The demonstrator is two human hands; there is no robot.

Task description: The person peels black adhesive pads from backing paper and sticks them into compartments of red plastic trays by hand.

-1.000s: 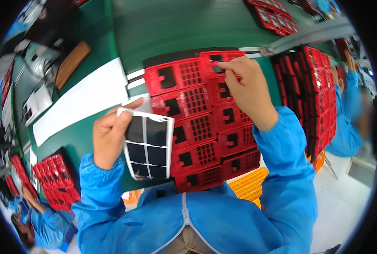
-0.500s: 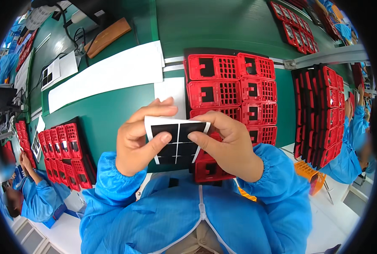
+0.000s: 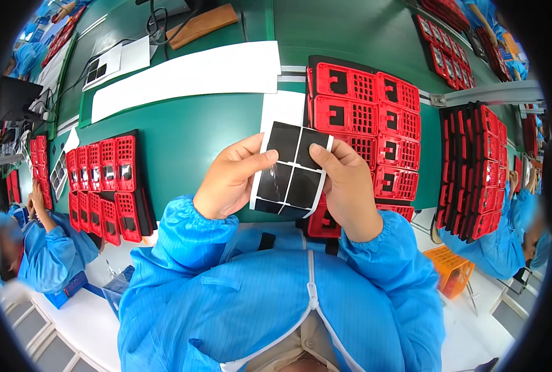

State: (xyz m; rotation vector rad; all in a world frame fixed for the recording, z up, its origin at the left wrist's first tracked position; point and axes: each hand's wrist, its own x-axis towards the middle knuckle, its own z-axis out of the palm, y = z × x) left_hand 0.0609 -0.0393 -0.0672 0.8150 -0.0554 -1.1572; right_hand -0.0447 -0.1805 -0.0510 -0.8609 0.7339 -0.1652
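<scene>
A white-backed sheet of black square stickers [image 3: 292,166] is held up over the table, tilted, its lower edge bending away. My left hand [image 3: 234,178] pinches its left edge, thumb lying on the front and fingers behind. On the opposite edge, my right hand [image 3: 350,189] grips it the same way, thumb near the upper right square. Behind and to the right, red plastic frames with grid openings [image 3: 364,86] sit in rows on a black tray; the sheet and my right hand hide part of them. A white paper [image 3: 282,109] lies just beyond the sheet.
A long white paper strip [image 3: 186,80] and a wooden block [image 3: 203,26] lie farther back on the green table [image 3: 164,139]. Another tray of red frames [image 3: 116,164] stands left, and stacked trays [image 3: 471,173] stand right. A co-worker's hand [image 3: 38,197] is at far left.
The sheet has turned more face-on, showing more of its squares. Both hands have shifted right and slightly upward in the picture, still gripping it; the whole view has shifted too.
</scene>
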